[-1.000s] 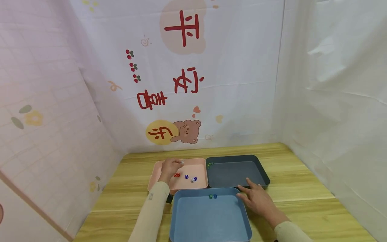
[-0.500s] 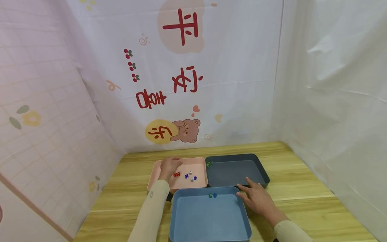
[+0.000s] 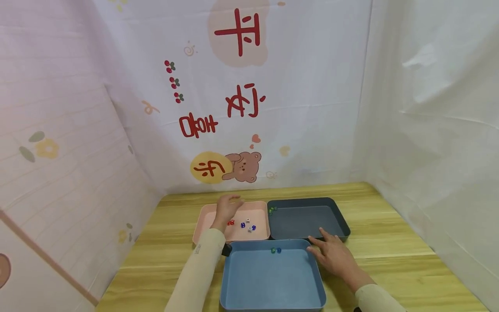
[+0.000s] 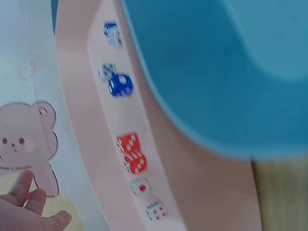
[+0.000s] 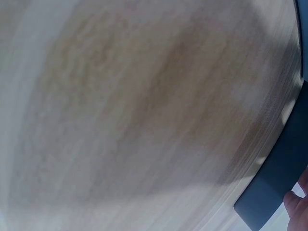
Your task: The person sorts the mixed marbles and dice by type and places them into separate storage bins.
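Note:
My left hand hovers over the pink tray, its fingers apart and holding nothing. In the left wrist view, the left hand has loosely spread fingers, away from the dice. Inside the pink tray lie red dice, a blue die, another blue die and several white dice. My right hand rests with spread fingers at the dark grey tray's front rim, near the blue tray's right corner. Its fingers show beside the dark tray wall in the right wrist view.
Small green dice sit in the dark tray's left back corner. A green die and a blue die lie at the blue tray's back edge. A printed white curtain rises behind the wooden table.
My left hand, earlier holding a white die over the pink tray, has let it go beside the blue dice. That hand has since risen slightly and moved right. The right hand stays put.

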`<control>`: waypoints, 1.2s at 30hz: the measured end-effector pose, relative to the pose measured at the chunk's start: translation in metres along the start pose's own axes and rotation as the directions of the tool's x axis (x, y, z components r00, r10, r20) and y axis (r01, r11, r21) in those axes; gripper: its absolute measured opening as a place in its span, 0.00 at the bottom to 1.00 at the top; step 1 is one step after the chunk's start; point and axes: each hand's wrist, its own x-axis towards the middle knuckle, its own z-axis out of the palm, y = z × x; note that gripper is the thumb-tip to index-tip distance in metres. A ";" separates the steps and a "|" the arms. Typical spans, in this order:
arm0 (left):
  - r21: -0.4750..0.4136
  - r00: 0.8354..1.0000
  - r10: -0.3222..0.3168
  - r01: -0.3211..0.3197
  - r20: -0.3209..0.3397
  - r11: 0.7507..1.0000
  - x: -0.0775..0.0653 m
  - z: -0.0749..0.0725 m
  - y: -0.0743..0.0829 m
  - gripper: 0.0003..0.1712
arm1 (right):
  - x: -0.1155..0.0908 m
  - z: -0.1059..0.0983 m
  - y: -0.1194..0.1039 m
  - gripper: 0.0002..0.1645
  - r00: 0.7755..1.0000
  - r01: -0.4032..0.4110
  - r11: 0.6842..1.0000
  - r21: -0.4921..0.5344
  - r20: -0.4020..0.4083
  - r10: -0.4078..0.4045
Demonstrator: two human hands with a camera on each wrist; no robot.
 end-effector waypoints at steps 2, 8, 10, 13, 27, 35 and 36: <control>-0.009 1.000 0.016 -0.016 0.006 1.000 -0.003 0.002 0.004 0.20 | 0.000 -0.001 -0.001 0.28 1.000 -0.001 1.000 -0.002 0.002 0.001; -0.065 0.998 0.010 -0.007 0.055 0.998 -0.015 0.011 0.013 0.22 | 0.001 -0.003 -0.003 0.27 1.000 -0.006 1.000 -0.005 0.007 0.006; -0.063 0.998 -0.003 0.008 0.069 0.998 -0.020 0.015 0.016 0.22 | 0.001 -0.003 -0.003 0.27 1.000 -0.002 1.000 -0.007 0.002 0.002; -0.056 0.996 0.012 -0.007 0.091 0.998 -0.030 0.022 0.020 0.21 | 0.001 -0.003 -0.003 0.28 1.000 -0.001 1.000 -0.007 -0.007 0.001; 0.018 0.962 0.162 -0.170 0.220 0.985 -0.080 0.057 0.030 0.13 | 0.001 -0.001 -0.003 0.30 1.000 -0.013 1.000 -0.026 0.012 0.013; 0.190 0.938 0.254 -0.301 0.238 0.934 -0.100 0.065 0.016 0.11 | 0.001 0.000 -0.002 0.29 1.000 -0.015 0.999 -0.034 0.013 0.016; 0.211 0.935 0.261 -0.313 0.239 0.926 -0.101 0.065 0.015 0.11 | 0.001 0.000 -0.002 0.29 1.000 -0.012 0.999 -0.036 0.013 0.013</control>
